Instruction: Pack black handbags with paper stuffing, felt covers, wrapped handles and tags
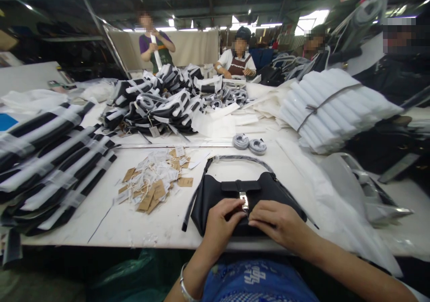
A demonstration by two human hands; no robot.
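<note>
A black handbag (208, 194) lies on the white table right in front of me, its strap (242, 157) looped up behind it and partly wrapped. At its middle is a shiny metal clasp (244, 200) under a short flap. My left hand (224, 219) pinches at the lower left of this clasp, thumb and forefinger brought together. From the other side my right hand (273, 219) is closed with its fingertips beside the clasp's lower end. Whatever small part sits between the fingertips is hidden.
Paper hang tags (151, 185) lie heaped left of the bag. Wrapped black bags (50, 167) are stacked at far left, more (157, 105) piled behind. Two coiled straps (249, 144) sit beyond the bag. A tied bundle of white rolls (332, 105) stands right. Co-workers (237, 62) are across the table.
</note>
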